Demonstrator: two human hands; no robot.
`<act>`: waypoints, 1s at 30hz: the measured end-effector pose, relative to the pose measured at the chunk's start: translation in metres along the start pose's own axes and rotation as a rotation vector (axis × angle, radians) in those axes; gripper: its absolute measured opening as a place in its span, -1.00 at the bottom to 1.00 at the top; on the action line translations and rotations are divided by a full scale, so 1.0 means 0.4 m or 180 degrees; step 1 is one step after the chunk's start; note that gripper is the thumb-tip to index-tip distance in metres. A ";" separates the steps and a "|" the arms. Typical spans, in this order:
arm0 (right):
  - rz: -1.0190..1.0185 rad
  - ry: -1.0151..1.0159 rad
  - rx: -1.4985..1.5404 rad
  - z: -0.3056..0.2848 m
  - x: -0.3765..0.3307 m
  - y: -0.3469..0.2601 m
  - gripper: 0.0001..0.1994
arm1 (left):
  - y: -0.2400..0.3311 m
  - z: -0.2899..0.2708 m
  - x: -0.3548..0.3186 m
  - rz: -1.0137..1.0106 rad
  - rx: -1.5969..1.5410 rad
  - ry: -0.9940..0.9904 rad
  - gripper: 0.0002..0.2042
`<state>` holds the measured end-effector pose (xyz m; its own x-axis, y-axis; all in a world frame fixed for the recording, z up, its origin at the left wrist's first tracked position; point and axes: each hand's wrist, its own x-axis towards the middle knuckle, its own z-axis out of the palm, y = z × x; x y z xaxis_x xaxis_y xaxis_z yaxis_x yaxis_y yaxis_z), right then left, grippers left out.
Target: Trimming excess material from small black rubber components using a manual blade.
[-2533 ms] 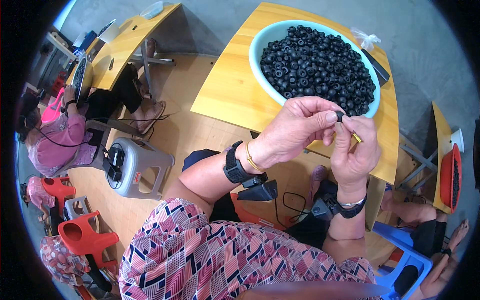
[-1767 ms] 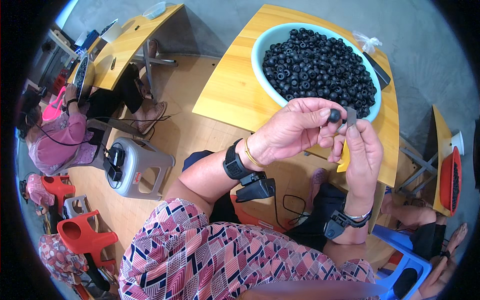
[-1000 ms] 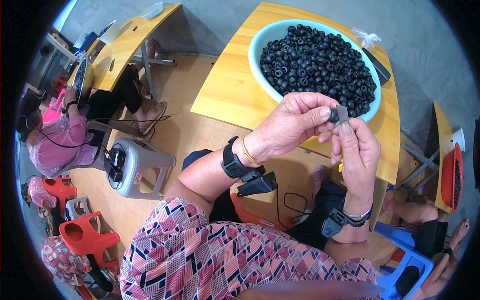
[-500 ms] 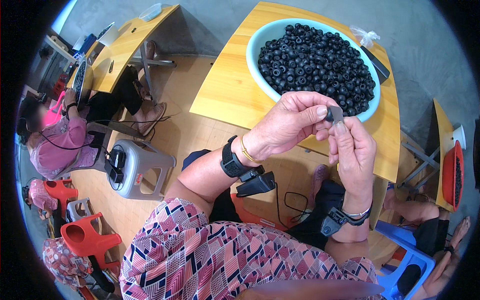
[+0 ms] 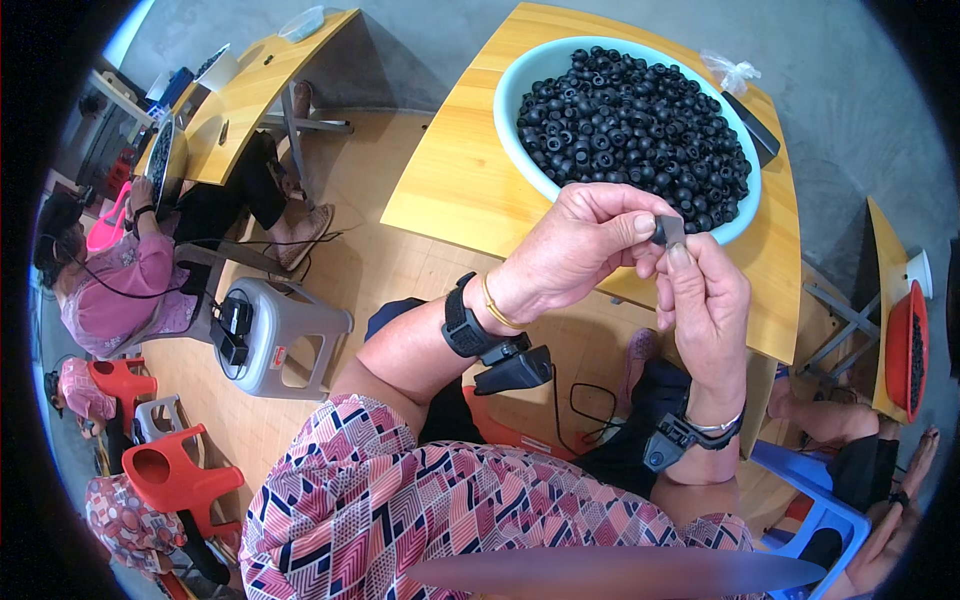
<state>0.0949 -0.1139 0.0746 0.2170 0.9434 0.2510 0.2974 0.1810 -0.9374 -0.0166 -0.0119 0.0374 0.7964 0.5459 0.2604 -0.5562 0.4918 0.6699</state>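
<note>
My left hand (image 5: 592,240) pinches a small round black rubber part (image 5: 658,232) between thumb and fingertips. In my right hand (image 5: 708,305) a thin flat grey blade (image 5: 674,229) is gripped between thumb and forefinger. The blade's upper end meets the black part, and my fingers hide where exactly they touch. Both hands are held close together above the near rim of a light blue basin (image 5: 512,118), which is heaped with black rubber parts (image 5: 630,130) of the same sort.
The basin stands on a yellow wooden table (image 5: 445,200). Behind it lie a dark box (image 5: 755,130) and a clear plastic bag (image 5: 732,72). A grey stool (image 5: 275,340) and seated co-workers are to the left. To the right are a blue chair (image 5: 815,500) and a red basin (image 5: 908,350).
Both hands stay in almost the same place. The blade and my right fingertips have shifted very slightly against the black part.
</note>
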 end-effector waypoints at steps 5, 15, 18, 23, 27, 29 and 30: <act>-0.0027 0.0011 -0.0018 0.002 -0.001 0.003 -0.78 | -0.009 0.003 0.003 0.0079 0.0081 0.0073 -0.81; -0.0318 0.0149 0.1000 0.008 -0.005 0.022 -0.85 | 0.001 -0.002 0.008 -0.0007 -0.0295 0.0081 -0.79; -0.0991 0.0803 -0.0465 -0.013 0.004 0.041 -0.85 | 0.012 0.009 0.005 -0.0200 -0.0393 0.0043 -0.78; -0.1592 0.0862 -0.1203 0.013 0.014 0.023 -0.80 | 0.000 0.019 -0.001 -0.0278 -0.0209 -0.0071 -0.76; -0.1406 0.0803 -0.1286 0.015 0.013 0.004 -0.82 | 0.003 0.013 0.003 -0.0191 0.0035 -0.0196 -0.76; -0.1525 0.0830 -0.1340 0.012 0.015 0.005 -0.85 | 0.005 0.014 0.003 -0.0219 0.0257 -0.0148 -0.76; -0.1521 0.0833 -0.1338 0.012 0.014 0.005 -0.85 | 0.003 0.015 0.004 -0.0223 0.0257 -0.0147 -0.76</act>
<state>0.0924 -0.1068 0.0731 0.1739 0.6792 0.7130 0.7404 0.3872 -0.5494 -0.0145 -0.0145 0.0427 0.8438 0.4792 0.2415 -0.4792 0.4705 0.7409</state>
